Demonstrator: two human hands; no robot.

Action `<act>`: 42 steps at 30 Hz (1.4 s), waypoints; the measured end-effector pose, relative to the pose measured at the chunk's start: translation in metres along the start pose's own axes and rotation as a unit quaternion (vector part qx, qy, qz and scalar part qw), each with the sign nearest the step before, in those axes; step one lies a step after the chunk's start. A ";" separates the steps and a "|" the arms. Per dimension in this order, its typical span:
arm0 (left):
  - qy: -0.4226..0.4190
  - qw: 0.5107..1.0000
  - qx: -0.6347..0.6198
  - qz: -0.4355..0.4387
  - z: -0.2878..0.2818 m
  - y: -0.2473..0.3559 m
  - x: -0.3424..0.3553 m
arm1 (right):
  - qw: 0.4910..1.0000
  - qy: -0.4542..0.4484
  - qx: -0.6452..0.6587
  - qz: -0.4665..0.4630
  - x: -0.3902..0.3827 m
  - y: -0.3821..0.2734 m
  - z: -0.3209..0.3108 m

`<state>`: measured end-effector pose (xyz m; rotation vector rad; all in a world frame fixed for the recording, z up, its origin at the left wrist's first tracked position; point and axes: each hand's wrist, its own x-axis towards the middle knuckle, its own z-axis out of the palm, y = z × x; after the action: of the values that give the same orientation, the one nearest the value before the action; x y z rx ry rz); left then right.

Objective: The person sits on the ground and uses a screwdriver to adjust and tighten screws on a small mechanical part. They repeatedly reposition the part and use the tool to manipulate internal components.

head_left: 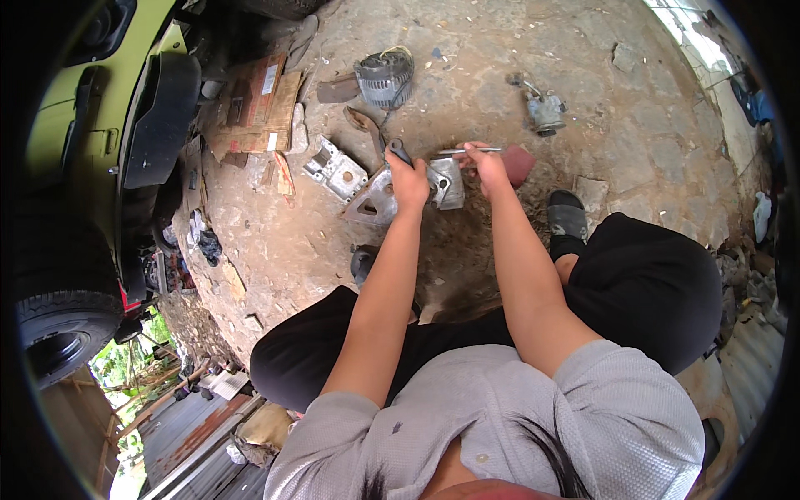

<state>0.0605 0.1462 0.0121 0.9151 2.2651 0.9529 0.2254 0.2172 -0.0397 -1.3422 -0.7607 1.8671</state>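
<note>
My left hand [407, 185] is closed round a dark metal piece with a round end [396, 147]; its lower part is hidden by my fingers. In my right hand [488, 169] is a slim silver metal rod [477, 151], lying crosswise over a grey cast metal part [450, 185]. That part sits on the ground between my hands. Beside my left hand lies a flat grey metal bracket [372, 202] with holes. Farther left is a silver metal housing [337, 170]. A reddish flat piece [518, 165] lies just right of my right hand.
An alternator-like finned part [386, 80] stands ahead, with a rusty curved metal piece [363, 123] nearer. Another small metal assembly [545, 112] lies ahead right. Cardboard [254, 112] lies at left by a green vehicle [92, 142]. My sandalled foot [567, 218] is at right.
</note>
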 end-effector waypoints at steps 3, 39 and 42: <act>0.043 0.999 -0.023 -0.023 0.003 0.006 -0.006 | 0.999 0.039 -0.036 0.013 0.007 0.010 0.004; 0.072 0.997 -0.024 0.025 0.012 0.002 0.001 | 0.954 -0.122 -0.251 -0.109 0.003 -0.001 0.007; 0.087 0.995 -0.030 0.033 0.012 0.001 -0.001 | 0.945 -0.128 -0.287 -0.093 0.005 -0.012 0.010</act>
<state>0.0696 0.1505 0.0055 0.9172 2.3479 1.1629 0.2167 0.2274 -0.0303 -1.3090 -1.6047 1.7499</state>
